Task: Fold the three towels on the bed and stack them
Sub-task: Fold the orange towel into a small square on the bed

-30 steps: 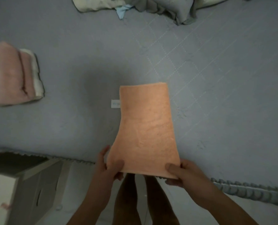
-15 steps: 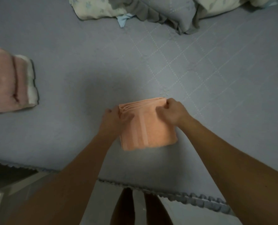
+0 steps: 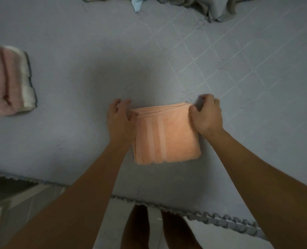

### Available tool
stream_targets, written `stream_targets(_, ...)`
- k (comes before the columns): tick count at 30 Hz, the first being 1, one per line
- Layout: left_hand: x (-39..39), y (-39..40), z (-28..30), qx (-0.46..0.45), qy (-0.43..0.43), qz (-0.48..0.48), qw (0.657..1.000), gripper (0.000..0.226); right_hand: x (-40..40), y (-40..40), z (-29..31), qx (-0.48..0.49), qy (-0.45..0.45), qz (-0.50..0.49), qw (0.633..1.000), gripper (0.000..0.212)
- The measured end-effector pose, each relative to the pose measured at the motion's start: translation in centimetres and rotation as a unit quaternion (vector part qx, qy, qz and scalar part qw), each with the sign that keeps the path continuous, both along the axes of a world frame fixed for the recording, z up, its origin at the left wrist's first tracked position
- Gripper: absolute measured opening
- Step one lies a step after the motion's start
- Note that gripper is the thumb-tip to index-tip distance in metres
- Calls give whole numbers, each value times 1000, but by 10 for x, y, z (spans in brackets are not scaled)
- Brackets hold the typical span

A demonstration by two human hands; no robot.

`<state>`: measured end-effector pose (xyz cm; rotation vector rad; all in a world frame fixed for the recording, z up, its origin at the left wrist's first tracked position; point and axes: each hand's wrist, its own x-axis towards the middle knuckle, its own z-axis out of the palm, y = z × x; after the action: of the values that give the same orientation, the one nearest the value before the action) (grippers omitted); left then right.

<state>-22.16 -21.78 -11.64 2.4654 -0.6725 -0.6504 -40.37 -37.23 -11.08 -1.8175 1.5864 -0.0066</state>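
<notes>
Two hands at folded orange towel (image 3: 167,135) near bed's (image 3: 77,78) front edge; right hand (image 3: 205,115) pinches far right corner; left hand (image 3: 119,116), fingers relaxed, touches left side; pink stack (image 3: 7,81) lies far left, nearer left hand.

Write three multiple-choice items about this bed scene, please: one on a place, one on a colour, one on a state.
1. Where does the stack of folded towels lie?
A. at the left edge of the view
B. at the right edge
C. on the floor

2. What colour is the towel between the hands?
A. blue
B. green
C. orange

3. In what state is that towel?
A. spread flat
B. folded into a small block
C. rolled up

Answers:
1 A: the pink and white stack rests on the bed at far left.
2 C: the orange towel shows clearly.
3 B: layered edges show at its far side, where the left hand and right hand meet it.
</notes>
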Motion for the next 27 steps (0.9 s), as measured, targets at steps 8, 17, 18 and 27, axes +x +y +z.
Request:
stream_targets(8,-90,31,-12,-2,-91,-227,970,55,-8,99,-20,-213,39,395,893,64)
stream_targets(17,-48,37,-41,111,11,-3,994,79,-17,70,-39,-70,60,185,978,76)
stream_targets(18,-42,39,-35,88,41,39,995,79,-23,69,-32,-39,49,134,989,75)
stream_targets(27,-59,79,0,-20,494,293,818,34,-66,101,4,255,-73,-190,945,24)
